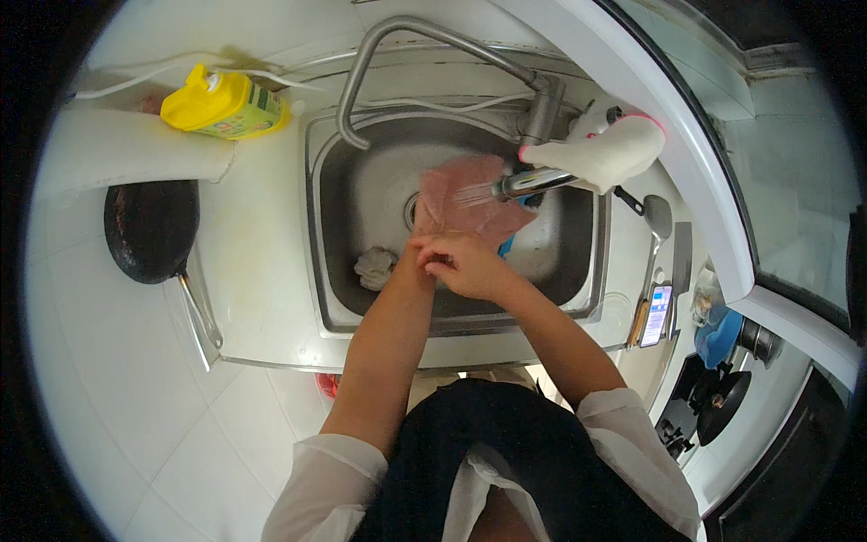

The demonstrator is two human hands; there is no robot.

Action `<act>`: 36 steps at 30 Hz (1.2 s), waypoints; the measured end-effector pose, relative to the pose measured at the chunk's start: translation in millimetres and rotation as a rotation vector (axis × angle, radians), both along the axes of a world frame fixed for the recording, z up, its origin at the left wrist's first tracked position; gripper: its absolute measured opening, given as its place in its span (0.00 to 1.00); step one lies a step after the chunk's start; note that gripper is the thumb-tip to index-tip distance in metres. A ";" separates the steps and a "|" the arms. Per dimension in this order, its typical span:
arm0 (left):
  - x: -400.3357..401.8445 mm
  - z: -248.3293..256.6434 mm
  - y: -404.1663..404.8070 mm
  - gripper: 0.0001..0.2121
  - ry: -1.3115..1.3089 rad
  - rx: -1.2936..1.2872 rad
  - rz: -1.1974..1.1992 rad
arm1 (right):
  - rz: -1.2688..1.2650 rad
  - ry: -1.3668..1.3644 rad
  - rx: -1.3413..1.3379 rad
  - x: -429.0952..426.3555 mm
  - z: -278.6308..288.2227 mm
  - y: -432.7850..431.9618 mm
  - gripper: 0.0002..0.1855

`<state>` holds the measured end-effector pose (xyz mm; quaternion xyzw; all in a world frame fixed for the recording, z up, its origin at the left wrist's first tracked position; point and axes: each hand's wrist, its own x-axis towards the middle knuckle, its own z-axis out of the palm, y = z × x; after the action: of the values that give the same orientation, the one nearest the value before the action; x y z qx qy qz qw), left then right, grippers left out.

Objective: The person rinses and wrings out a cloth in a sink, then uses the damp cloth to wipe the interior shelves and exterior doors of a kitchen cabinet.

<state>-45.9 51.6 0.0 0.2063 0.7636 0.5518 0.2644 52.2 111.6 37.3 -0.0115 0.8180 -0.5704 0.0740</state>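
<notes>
Inside the stainless steel sink (366,176), a thin pink translucent bag or cloth (467,203) covers my left hand, whose fingers are hidden. Only the left wrist (409,256) and forearm show clearly. My right hand (467,265) lies across that wrist with its fingers curled; whether it pinches the pink edge cannot be told. Water streams onto the pink material from a chrome spray head (528,183). Part of a blue object (506,245) shows beneath the pink material. A crumpled grey cloth (376,268) rests in the sink's near left part.
A curved metal spout (399,26) arches above the sink. White material with pink trim (609,152) covers the sprayer's rear. Leftward are a yellow bottle (227,105) and black frying pan (152,230). A spatula (656,223), knife (681,264) and phone (656,315) lie rightward.
</notes>
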 end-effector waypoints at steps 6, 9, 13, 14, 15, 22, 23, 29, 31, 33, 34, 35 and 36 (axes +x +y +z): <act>-1.9 65.8 11.3 0.11 0.612 -0.114 -0.143 | -0.857 -0.111 0.173 16.2 -53.9 76.2 0.11; 3.9 92.7 15.4 0.11 0.492 -0.042 -0.101 | -0.988 -0.364 -0.499 -3.6 -51.8 75.6 0.14; 4.2 106.6 13.4 0.11 0.422 -0.009 -0.153 | -0.869 -0.653 -1.002 -7.2 -55.2 74.4 0.12; 0.3 99.3 4.7 0.11 0.340 -0.029 -0.246 | -0.902 -0.589 -0.962 -5.1 -58.9 80.1 0.11; -4.3 92.6 -7.4 0.12 0.261 -0.066 -0.326 | -0.922 -0.531 -0.925 -5.9 -61.5 85.7 0.10; 9.9 -71.8 -80.7 0.30 -1.352 0.829 0.265 | -0.835 -0.436 -1.078 -28.1 -16.8 75.4 0.05; 15.9 -75.8 -75.5 0.33 -1.442 0.954 0.304 | -0.877 -0.480 -0.975 -32.9 -13.8 68.9 0.06; 18.8 -12.7 -28.0 0.32 -1.636 0.995 -0.089 | -0.792 -0.340 -0.328 -13.2 -104.2 92.2 0.15; 10.2 -32.6 -35.2 0.31 -1.553 0.853 -0.078 | -0.818 -0.799 -0.630 -14.4 -64.5 81.8 0.14; 7.4 -69.3 -40.9 0.30 -1.301 0.505 -0.014 | -0.699 -0.636 -0.832 -1.5 -79.7 87.2 0.14; 10.4 -86.0 -48.8 0.30 -1.299 0.503 0.126 | -0.705 -0.580 -0.760 -2.2 -76.2 85.5 0.10; 11.7 -100.9 -59.3 0.29 -1.291 0.501 0.268 | -0.706 -0.560 -0.857 -7.2 -67.1 77.8 0.09; 13.1 -108.6 -62.9 0.28 -1.283 0.498 0.403 | -0.713 -0.538 -0.949 -12.6 -55.3 67.5 0.09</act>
<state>-32.8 -11.3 -108.6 -0.2496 0.3324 0.7602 0.4993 39.6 179.1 -18.0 0.3725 0.3835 -0.8422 0.0693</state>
